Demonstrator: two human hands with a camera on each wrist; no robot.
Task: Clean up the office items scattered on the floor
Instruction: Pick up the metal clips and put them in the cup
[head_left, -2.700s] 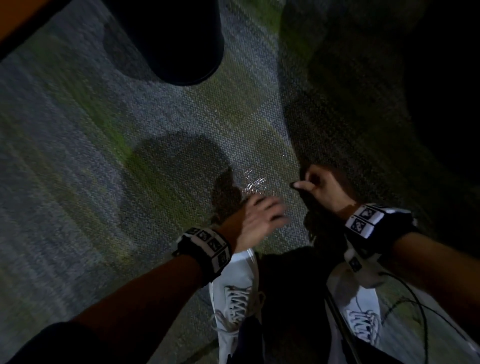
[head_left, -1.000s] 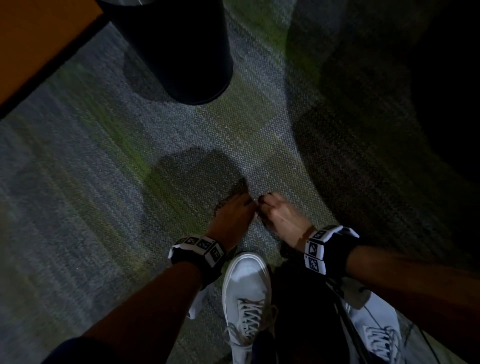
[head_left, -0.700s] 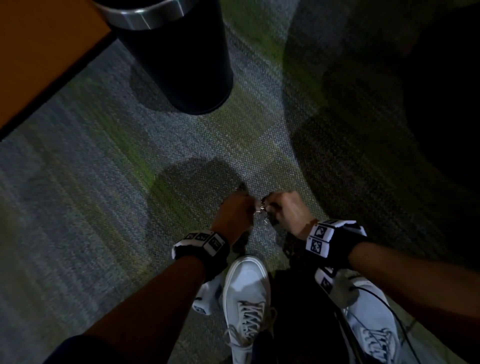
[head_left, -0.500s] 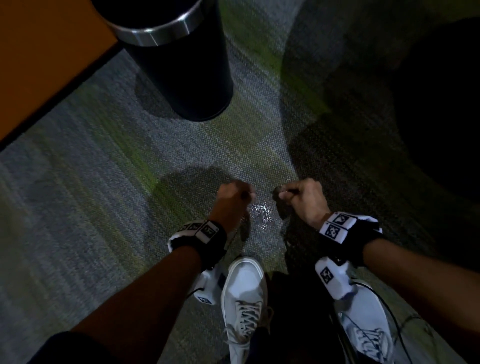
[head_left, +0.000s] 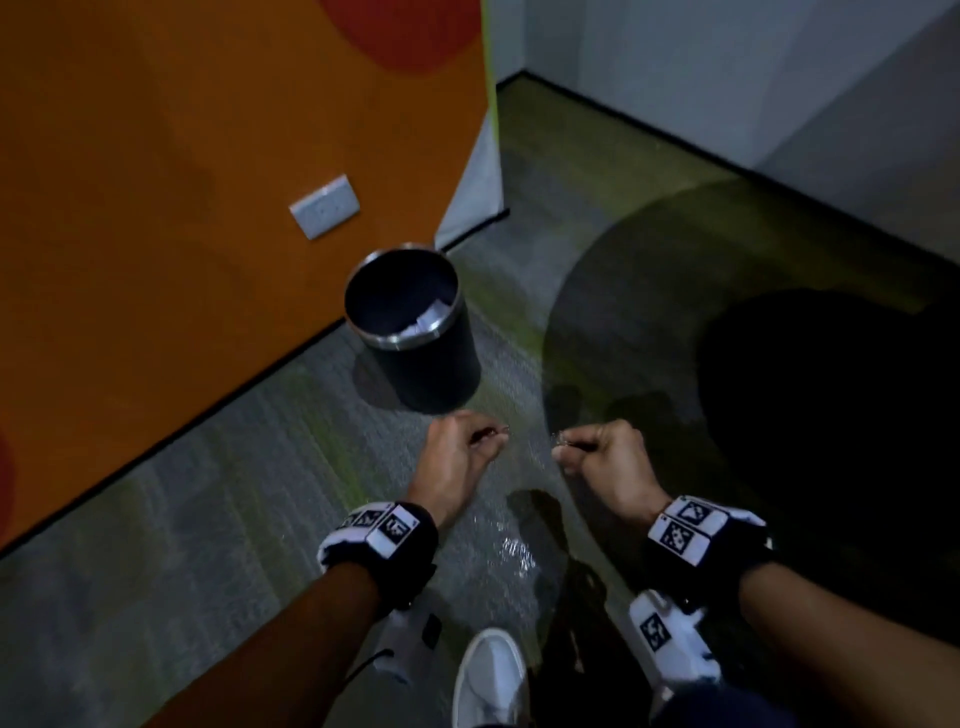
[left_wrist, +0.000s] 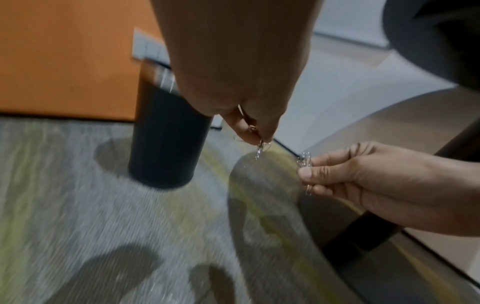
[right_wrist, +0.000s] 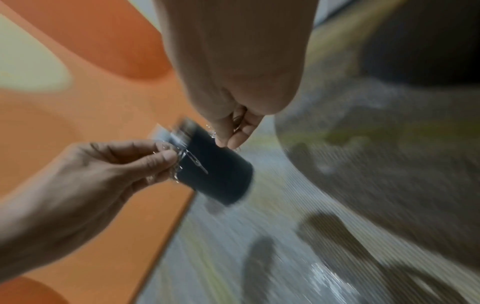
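Note:
My left hand (head_left: 457, 457) is raised above the carpet and pinches a few silver paper clips (left_wrist: 261, 147) between thumb and fingertips. My right hand (head_left: 597, 457) is level with it, a hand's width to the right, pinching its own small bunch of paper clips (left_wrist: 305, 162). More paper clips (head_left: 514, 553) lie in a loose glinting pile on the carpet below, between my wrists. A black waste bin (head_left: 415, 332) with a metal rim stands just beyond the hands by the orange wall, with white paper inside.
An orange wall (head_left: 182, 208) with a grey socket plate (head_left: 324, 207) runs along the left. A dark round chair base or shadow (head_left: 831, 415) fills the right. My white shoe (head_left: 488, 675) is at the bottom. Grey-green carpet (head_left: 208, 519) lies all around.
Both hands have lifted off the floor with clips pinched and moved apart. The view has tilted up, so the bin's opening and the wall now show.

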